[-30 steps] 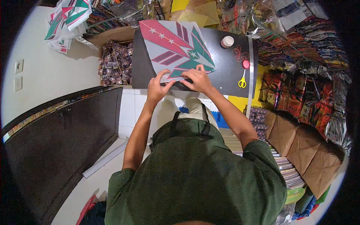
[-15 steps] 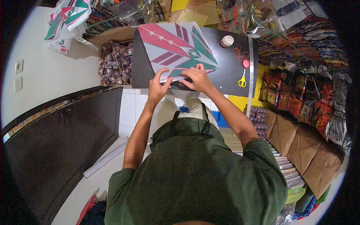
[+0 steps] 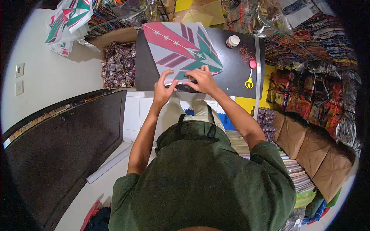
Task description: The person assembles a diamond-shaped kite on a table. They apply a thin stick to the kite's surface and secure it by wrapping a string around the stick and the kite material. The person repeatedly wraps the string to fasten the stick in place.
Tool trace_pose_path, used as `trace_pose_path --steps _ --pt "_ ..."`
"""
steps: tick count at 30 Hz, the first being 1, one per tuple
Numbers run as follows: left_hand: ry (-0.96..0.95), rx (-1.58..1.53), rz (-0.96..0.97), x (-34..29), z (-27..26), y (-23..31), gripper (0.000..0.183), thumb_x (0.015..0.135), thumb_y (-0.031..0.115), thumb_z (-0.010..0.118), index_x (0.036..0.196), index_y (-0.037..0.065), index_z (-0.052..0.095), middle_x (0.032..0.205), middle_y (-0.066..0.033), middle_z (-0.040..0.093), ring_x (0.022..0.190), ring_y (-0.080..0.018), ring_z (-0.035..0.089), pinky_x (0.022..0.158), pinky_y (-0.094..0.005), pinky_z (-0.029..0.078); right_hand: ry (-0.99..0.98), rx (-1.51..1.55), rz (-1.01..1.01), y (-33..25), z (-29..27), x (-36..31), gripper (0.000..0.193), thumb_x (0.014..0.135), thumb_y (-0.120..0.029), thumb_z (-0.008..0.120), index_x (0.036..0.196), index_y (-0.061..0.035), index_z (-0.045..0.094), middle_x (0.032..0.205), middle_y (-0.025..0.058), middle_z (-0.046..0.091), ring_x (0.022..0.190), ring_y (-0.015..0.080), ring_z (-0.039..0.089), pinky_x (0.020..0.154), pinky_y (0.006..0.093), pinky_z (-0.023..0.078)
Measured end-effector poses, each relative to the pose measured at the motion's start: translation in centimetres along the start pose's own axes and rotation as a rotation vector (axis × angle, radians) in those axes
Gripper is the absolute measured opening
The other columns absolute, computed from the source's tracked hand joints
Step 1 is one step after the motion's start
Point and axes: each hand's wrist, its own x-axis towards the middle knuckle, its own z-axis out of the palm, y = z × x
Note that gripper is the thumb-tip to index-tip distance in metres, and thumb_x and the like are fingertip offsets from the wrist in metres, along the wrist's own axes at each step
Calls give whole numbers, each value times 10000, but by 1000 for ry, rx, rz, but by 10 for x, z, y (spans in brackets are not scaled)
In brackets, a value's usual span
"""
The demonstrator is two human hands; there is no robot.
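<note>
A thin paper kite (image 3: 173,43) in red, white and green, with a line of white stars and a thin stick along its middle, lies flat on the dark table. At its near edge, my left hand (image 3: 163,89) bends its fingers over the border, thumb along the edge. Close beside it on the right, my right hand (image 3: 203,81) presses the same border with curled fingers and thumb. The fingertips pinch the near edge; the exact grip is partly hidden.
On the black tabletop (image 3: 235,82), right of the kite, are a white jar (image 3: 232,41), red string (image 3: 246,54), a round red lid-like thing (image 3: 252,64) and yellow-handled scissors (image 3: 249,82). A metal ruler (image 3: 258,73) lies along the right edge. A carton of small packs (image 3: 117,67) stands left.
Both hands stay at the kite's near edge, with only slight finger shifts. The kite and the other things on the table keep their places.
</note>
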Motion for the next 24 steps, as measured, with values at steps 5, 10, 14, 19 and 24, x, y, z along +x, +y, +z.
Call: trace_pose_path --steps 5,10,14,19,24 --pt "18 -66 2 -2 4 -4 431 994 148 795 1381 65 626 1247 -77 747 759 -167 777 685 -327 614 16 18 8 2 3 -2 359 884 -385 868 1120 -140 754 882 14 748 793 208 658 864 409 376" --pt "1 -56 -21 -3 3 -1 433 991 141 797 1382 72 623 1269 -77 734 743 -154 762 668 -329 604 13 39 68 5 8 -6 356 888 -387 864 1130 -151 754 881 4 751 801 189 669 872 404 380" --pt "19 -43 -28 -4 1 -1 435 994 142 797 1383 64 619 1248 -81 736 738 -143 752 660 -322 597 8 109 49 0 2 -2 399 876 -409 871 1158 -154 751 880 3 744 808 182 673 873 399 382" --pt "6 -59 -20 -3 2 1 435 1000 151 794 1384 52 616 1240 -82 733 741 -135 743 662 -310 593 11 129 59 7 8 -5 467 836 -431 894 1180 -154 745 875 1 735 800 179 665 863 381 386" --pt "8 -83 -25 -5 0 1 423 1009 152 785 1383 47 618 1201 -78 744 741 -126 738 666 -308 595 -26 166 122 6 13 -3 462 831 -419 899 1182 -162 744 879 -7 729 752 185 639 844 375 386"
